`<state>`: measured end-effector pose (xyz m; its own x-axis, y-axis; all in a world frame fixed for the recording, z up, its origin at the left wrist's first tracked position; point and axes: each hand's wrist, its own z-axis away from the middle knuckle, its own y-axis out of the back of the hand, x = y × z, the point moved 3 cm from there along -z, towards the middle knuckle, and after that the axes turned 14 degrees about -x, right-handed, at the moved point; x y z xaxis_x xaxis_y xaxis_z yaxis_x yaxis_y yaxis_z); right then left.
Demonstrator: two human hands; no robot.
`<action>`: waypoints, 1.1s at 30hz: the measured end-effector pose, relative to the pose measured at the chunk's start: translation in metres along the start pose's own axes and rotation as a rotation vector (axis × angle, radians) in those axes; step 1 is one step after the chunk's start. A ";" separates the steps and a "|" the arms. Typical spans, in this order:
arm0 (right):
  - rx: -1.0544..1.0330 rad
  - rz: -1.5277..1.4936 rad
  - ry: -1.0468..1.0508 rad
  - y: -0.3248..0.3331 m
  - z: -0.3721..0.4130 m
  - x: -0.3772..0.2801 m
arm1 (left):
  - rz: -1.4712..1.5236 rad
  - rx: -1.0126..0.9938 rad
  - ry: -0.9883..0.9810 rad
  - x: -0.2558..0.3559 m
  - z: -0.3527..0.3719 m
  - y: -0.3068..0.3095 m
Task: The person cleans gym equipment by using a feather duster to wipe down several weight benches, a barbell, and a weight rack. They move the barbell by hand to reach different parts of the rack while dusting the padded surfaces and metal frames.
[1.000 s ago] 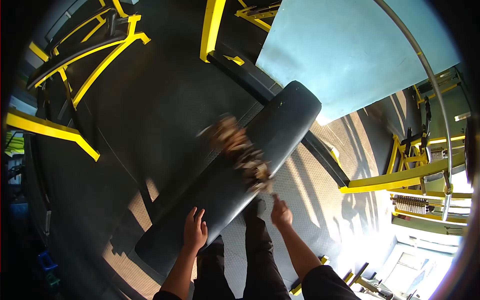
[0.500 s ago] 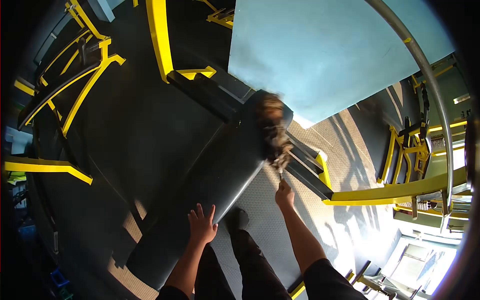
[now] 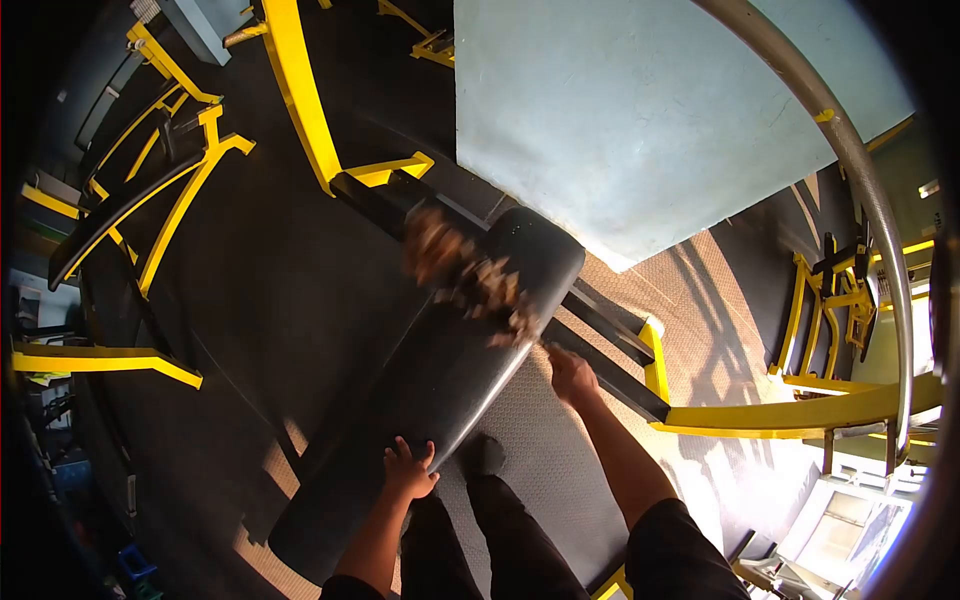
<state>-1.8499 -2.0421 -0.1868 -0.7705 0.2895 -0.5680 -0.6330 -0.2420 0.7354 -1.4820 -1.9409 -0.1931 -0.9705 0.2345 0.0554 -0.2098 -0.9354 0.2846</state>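
Observation:
A brown feather duster point(image 3: 490, 289), smeared by motion, lies across or just above the upper part of a black padded bench point(image 3: 400, 420). Its handle end is gripped in my right hand point(image 3: 573, 377), which is beside the bench's right edge. My left hand point(image 3: 408, 470) rests on the lower right edge of the bench pad, fingers spread, holding nothing. Whether the feathers touch the pad cannot be made out.
A yellow upright point(image 3: 300, 95) and black rails support the bench. A pale blue panel point(image 3: 640, 120) stands beyond it. A curved grey metal bar point(image 3: 850, 150) and yellow frame beam point(image 3: 800, 415) are at right. More yellow gym equipment point(image 3: 190, 190) stands at left.
The feather duster has swung left over the bench, its tip moving from the pad's top right toward its left side. My right hand has shifted slightly; the left stays on the pad.

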 end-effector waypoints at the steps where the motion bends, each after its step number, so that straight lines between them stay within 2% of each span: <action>1: -0.007 0.003 0.004 -0.002 0.002 0.005 | 0.006 -0.007 -0.015 -0.002 0.000 0.000; 3: 0.102 -0.064 -0.171 0.000 0.005 0.015 | 0.012 -0.015 -0.022 -0.007 0.000 0.000; 4: 0.116 -0.270 -0.394 0.000 0.009 0.027 | 0.023 -0.027 -0.029 -0.008 -0.001 0.000; 5: 0.116 -0.271 -0.391 -0.002 0.008 0.030 | 0.034 -0.037 -0.040 -0.007 -0.004 -0.001; 7: 0.249 -0.356 -0.560 -0.025 0.017 0.060 | 0.008 -0.057 -0.025 -0.004 0.002 0.001; 8: 0.280 -0.267 -0.459 -0.038 0.025 0.064 | -0.021 -0.074 -0.011 -0.001 0.003 0.003; 10: 0.178 -0.331 -0.515 -0.066 0.054 0.043 | -0.035 -0.083 -0.023 -0.003 0.003 0.000; 11: -0.003 -0.334 -0.541 -0.064 0.075 0.014 | -0.045 -0.080 -0.029 -0.006 0.002 0.000; 12: -0.048 -0.426 -0.532 -0.080 0.097 0.009 | -0.065 -0.084 -0.033 -0.007 0.002 -0.001; 13: 0.045 -0.443 -0.437 -0.093 0.115 0.004 | -0.068 -0.103 -0.044 -0.009 0.001 -0.002; 15: 0.073 -0.513 -0.438 -0.102 0.128 -0.005 | -0.082 -0.120 -0.053 -0.008 -0.005 0.003; 18: 0.153 -0.633 -0.506 -0.096 0.114 -0.004 | -0.073 -0.132 -0.053 -0.012 -0.005 0.000; 21: 0.091 -0.823 -0.585 -0.077 0.091 -0.011 | -0.093 -0.136 -0.057 -0.008 -0.005 -0.005; 22: 0.024 -0.764 -0.593 -0.100 0.100 -0.013 | -0.104 -0.119 -0.055 -0.008 -0.005 -0.005; 24: 0.122 -0.695 -0.465 -0.138 0.154 -0.056 | -0.122 -0.085 -0.060 -0.015 -0.010 -0.011; 25: 0.126 -0.721 -0.471 -0.150 0.187 -0.083 | -0.121 -0.093 -0.051 -0.019 -0.010 -0.015; 27: -0.099 -0.853 -0.595 -0.164 0.251 -0.130 | -0.025 -0.115 -0.101 -0.024 -0.014 -0.009; 29: -0.094 -0.819 -0.578 -0.196 0.310 -0.151 | 0.020 -0.108 -0.121 -0.024 -0.009 -0.003; 31: -0.489 -0.672 -0.422 -0.225 0.359 -0.165 | 0.034 -0.027 -0.148 -0.023 -0.006 -0.006; 32: -0.518 -0.656 -0.433 -0.233 0.381 -0.163 | 0.074 0.001 -0.166 -0.025 -0.005 -0.008; 33: -0.647 -0.605 -0.413 -0.236 0.394 -0.163 | 0.119 0.032 -0.183 -0.027 -0.003 -0.010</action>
<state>-1.5450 -1.6670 -0.1219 -0.2926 0.8041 -0.5176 -0.9270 -0.3714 -0.0529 -1.4543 -1.9387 -0.1998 -0.9499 0.1699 0.2622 -0.0886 -0.9513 0.2953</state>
